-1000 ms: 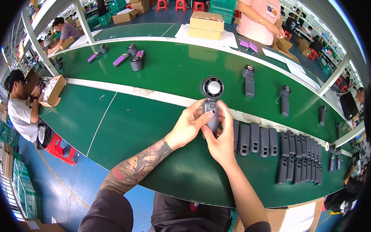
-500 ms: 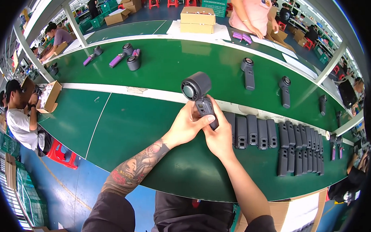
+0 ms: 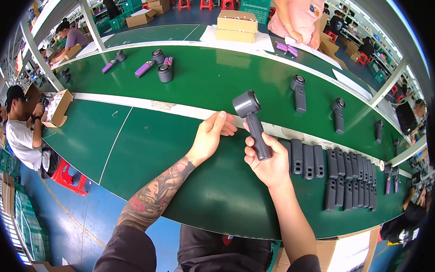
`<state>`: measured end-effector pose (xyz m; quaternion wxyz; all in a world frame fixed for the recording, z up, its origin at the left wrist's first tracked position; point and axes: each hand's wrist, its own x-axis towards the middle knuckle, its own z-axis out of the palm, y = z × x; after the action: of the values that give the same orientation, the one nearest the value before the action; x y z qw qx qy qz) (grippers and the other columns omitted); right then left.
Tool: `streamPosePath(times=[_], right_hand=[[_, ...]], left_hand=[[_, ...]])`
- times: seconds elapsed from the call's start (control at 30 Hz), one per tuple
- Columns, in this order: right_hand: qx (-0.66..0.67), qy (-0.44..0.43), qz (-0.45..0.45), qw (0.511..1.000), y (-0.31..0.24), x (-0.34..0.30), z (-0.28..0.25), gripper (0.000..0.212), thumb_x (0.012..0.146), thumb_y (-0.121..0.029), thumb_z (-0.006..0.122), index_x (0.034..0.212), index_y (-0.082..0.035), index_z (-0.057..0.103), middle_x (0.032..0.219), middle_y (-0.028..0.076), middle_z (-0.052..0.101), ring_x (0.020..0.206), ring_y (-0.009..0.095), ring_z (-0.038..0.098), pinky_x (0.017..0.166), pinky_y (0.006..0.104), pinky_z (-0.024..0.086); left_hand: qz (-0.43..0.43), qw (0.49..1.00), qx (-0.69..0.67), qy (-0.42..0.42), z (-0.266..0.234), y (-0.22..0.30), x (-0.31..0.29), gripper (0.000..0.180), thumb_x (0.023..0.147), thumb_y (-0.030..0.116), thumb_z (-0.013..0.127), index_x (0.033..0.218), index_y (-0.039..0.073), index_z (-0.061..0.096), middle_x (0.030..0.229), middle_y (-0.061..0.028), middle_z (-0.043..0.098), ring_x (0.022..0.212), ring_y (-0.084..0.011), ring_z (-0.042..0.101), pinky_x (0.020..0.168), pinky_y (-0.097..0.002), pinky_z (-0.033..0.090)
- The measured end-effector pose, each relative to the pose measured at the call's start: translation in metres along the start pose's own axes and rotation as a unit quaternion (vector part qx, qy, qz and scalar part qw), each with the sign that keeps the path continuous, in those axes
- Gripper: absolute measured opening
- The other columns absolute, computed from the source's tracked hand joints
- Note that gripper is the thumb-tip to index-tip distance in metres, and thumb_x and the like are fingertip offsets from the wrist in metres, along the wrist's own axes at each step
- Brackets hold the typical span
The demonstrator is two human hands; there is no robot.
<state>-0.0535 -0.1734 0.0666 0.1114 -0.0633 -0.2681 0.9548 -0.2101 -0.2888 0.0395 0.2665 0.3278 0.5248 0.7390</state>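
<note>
A dark grey handheld fan [image 3: 246, 103] with a round, drum-like head stands upright above the green table, its head tilted a little to the left. My right hand [image 3: 270, 167] grips the lower part of its handle. Just left of the fan, my left hand [image 3: 212, 136] is free of it, fingers stretched out and thumb up. Close to my right hand, several dark grey handle pieces [image 3: 318, 161] lie in rows on the tabletop, and part of the row is hidden behind that hand.
Beyond a white ledge [image 3: 188, 109], a green belt [image 3: 215, 78] carries more grey fans [image 3: 299, 95] and purple-handled ones [image 3: 144, 68]. Across it stand cardboard boxes [image 3: 236, 27] and a person in pink [image 3: 294, 13]. Another person works at left beside an open box [image 3: 59, 110]. A carton [image 3: 327, 254] sits below the near edge.
My left hand has let go of the fan and drawn back leftward. My right hand has moved slightly right with the fan, and the fan's head has turned.
</note>
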Motion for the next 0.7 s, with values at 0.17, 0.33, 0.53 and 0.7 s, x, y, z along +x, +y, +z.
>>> streamPosePath(times=[0.17, 0.33, 0.53, 0.7], right_hand=[[-0.004, -0.011, 0.028, 1.000, -0.004, -0.003, 0.006, 0.039, 0.098, -0.023, 0.058, 0.127, 0.003, 0.054, 0.094, 0.012, 0.062, 0.068, 0.017, 0.058, 0.062, 0.0270, 0.046], [-0.080, 0.036, 0.036, 0.996, -0.007, -0.003, 0.010, 0.037, 0.099, -0.025, 0.059, 0.124, 0.001, 0.054, 0.093, 0.012, 0.061, 0.067, 0.016, 0.055, 0.057, 0.0243, 0.043], [-0.156, 0.079, 0.010, 0.985, -0.004, 0.003, 0.010, 0.037, 0.100, -0.026, 0.058, 0.126, 0.000, 0.053, 0.097, 0.013, 0.060, 0.062, 0.014, 0.054, 0.052, 0.0227, 0.041], [-0.097, 0.114, 0.031, 0.988, -0.008, 0.009, 0.028, 0.035, 0.101, -0.025, 0.058, 0.125, 0.000, 0.053, 0.097, 0.015, 0.062, 0.056, 0.013, 0.052, 0.051, 0.0246, 0.044]], left_hand=[[-0.002, 0.997, 0.081, 0.005, -0.007, -0.012, 0.001, 0.039, 0.109, 0.029, 0.042, 0.106, -0.003, 0.064, 0.084, -0.0113, 0.068, 0.077, -0.0192, 0.064, 0.076, -0.0306, 0.054], [0.011, 0.990, 0.140, -0.013, -0.002, -0.010, -0.001, 0.037, 0.108, 0.028, 0.043, 0.104, -0.002, 0.065, 0.082, -0.0098, 0.068, 0.077, -0.0182, 0.064, 0.075, -0.0303, 0.053], [0.000, 0.989, 0.147, -0.017, -0.003, -0.007, -0.002, 0.034, 0.108, 0.025, 0.044, 0.104, -0.002, 0.065, 0.083, -0.0090, 0.067, 0.078, -0.0170, 0.063, 0.076, -0.0300, 0.053], [-0.016, 0.989, 0.145, -0.012, -0.006, -0.005, -0.004, 0.033, 0.109, 0.022, 0.044, 0.105, -0.002, 0.065, 0.084, -0.0093, 0.066, 0.078, -0.0161, 0.061, 0.077, -0.0292, 0.053]])
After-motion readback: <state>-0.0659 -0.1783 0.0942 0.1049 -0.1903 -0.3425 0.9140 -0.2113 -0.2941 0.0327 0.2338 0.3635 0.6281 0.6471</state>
